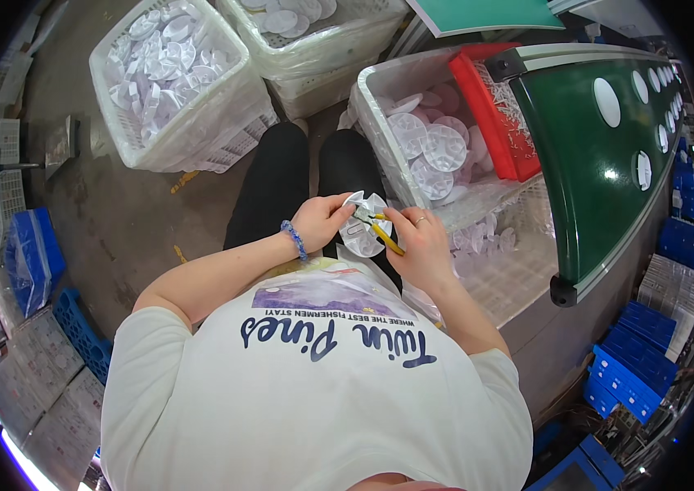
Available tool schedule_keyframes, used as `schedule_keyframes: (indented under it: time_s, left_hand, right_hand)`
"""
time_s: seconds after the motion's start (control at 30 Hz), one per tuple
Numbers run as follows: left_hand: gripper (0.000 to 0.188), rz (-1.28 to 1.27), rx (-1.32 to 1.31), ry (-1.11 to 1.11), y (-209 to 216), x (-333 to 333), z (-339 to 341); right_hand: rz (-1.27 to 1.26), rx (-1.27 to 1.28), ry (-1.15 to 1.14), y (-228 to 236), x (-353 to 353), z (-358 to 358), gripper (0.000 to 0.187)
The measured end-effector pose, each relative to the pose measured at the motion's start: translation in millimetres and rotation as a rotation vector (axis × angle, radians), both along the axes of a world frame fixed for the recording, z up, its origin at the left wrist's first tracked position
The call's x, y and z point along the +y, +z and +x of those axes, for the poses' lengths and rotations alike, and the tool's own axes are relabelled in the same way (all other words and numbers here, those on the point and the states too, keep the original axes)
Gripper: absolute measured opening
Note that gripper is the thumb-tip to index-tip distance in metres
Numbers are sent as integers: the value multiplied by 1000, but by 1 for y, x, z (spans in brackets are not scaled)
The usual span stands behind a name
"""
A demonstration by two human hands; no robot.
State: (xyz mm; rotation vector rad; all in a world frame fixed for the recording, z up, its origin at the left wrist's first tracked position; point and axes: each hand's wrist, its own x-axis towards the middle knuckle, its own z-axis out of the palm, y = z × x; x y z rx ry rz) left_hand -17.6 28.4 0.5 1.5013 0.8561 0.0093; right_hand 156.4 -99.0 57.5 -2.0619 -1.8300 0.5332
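Observation:
Above my lap, my left hand (322, 221) pinches the upper left edge of a white round plastic part (356, 244) with folded flaps. My right hand (424, 247) grips a pair of yellow-handled cutting pliers (385, 238). The jaws of the pliers lie over the middle of the part, near its centre. At this size I cannot tell whether the jaws are closed on the plastic. Some of the part is hidden behind the fingers and the pliers.
A white crate (237, 144) of similar parts stands ahead on the left, another crate (306, 65) beside it. On my right, a lined crate (367, 90) holds more discs. A red tray (478, 110) of white scraps rests on it, beside a green conveyor belt (580, 164) carrying white discs.

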Motion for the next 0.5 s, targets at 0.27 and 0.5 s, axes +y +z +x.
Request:
schedule_keyframes:
  time_s: [0.27,0.5]
  left_hand:
    - [32,251,-31,-126,-3,-6,0]
    - [30,385,35,-186,-7,-6,5]
  right_hand:
    - [158,82,-47,-28,-21,-12,51]
    - [189,164,-130,-51,-31,-14,49]
